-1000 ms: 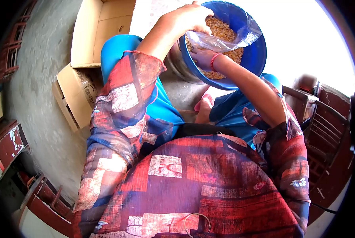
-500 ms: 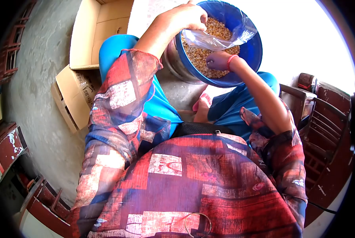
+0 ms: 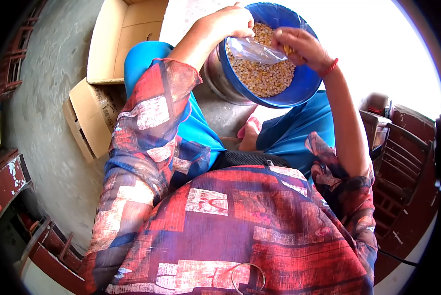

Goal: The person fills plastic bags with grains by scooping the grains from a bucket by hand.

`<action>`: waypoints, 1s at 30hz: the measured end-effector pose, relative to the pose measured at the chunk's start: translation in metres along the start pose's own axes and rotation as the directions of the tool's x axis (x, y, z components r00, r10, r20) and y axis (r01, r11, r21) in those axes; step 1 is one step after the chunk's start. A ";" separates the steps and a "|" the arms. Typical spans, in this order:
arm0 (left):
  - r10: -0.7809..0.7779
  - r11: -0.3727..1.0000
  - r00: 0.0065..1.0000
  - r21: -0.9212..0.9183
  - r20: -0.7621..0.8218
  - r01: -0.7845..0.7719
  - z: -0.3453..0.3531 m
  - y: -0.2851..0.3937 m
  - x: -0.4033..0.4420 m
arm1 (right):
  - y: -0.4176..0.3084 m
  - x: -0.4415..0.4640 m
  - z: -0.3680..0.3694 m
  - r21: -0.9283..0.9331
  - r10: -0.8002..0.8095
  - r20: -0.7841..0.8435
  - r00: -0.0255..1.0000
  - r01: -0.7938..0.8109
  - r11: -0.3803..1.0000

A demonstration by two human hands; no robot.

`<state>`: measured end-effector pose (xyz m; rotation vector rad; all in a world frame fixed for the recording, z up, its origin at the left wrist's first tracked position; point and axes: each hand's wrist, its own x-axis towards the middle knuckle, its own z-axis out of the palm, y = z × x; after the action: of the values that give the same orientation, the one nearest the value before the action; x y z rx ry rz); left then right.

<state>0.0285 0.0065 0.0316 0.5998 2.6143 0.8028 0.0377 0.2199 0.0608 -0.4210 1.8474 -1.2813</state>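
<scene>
Item 1: blue basin [image 3: 306, 81], round and open-topped, ahead of you between your knees; landmark for the entries below. Contents: a broad bed of loose tan and yellow kernels [image 3: 265, 81], spread over its bottom.

Item 2: clear plastic bag [image 3: 260, 51], over the kernels inside the outline of the basin's mouth. Its long axis runs crosswise, from the basin's left rim toward the right and slightly back toward you; its lower edge slants the same way. You cannot tell which way the bag's opening faces, nor what it contains.

Item 3: your left hand [image 3: 236, 22], at the basin's upper-left rim, fingers curled and pinching the left end of the bag.

Item 4: your right hand [image 3: 301, 46], above the right half of the basin, fingers bent inward around a few yellow kernels, beside the bag's right end. A red band [image 3: 330, 68] circles that wrist.

Item 5: silvery vessel [image 3: 224, 81], just below the basin's left side and partly hidden by it.

Item 6: open cardboard box [image 3: 127, 42], left of the basin, inner walls showing.

Item 7: second carton [image 3: 95, 118], farther left of the basin and nearer you, tilted on the grey floor [image 3: 48, 123].
</scene>
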 end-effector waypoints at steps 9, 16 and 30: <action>-0.043 0.998 0.998 -0.038 -0.037 0.042 -0.001 0.002 0.000 | 0.028 0.044 -0.014 -0.469 -0.265 -0.195 0.944 0.148 0.871; 0.034 0.999 0.999 0.002 -0.032 -0.034 0.003 -0.006 0.003 | 0.013 0.018 0.030 -0.478 0.295 0.279 0.914 -0.134 0.868; -0.001 1.000 1.000 0.015 -0.010 0.001 -0.004 0.001 -0.003 | 0.115 0.058 0.074 -0.861 0.511 0.337 0.790 0.039 0.507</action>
<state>0.0291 0.0040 0.0362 0.5999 2.6318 0.7883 0.0805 0.1849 -0.0764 -0.8908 1.7732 0.0957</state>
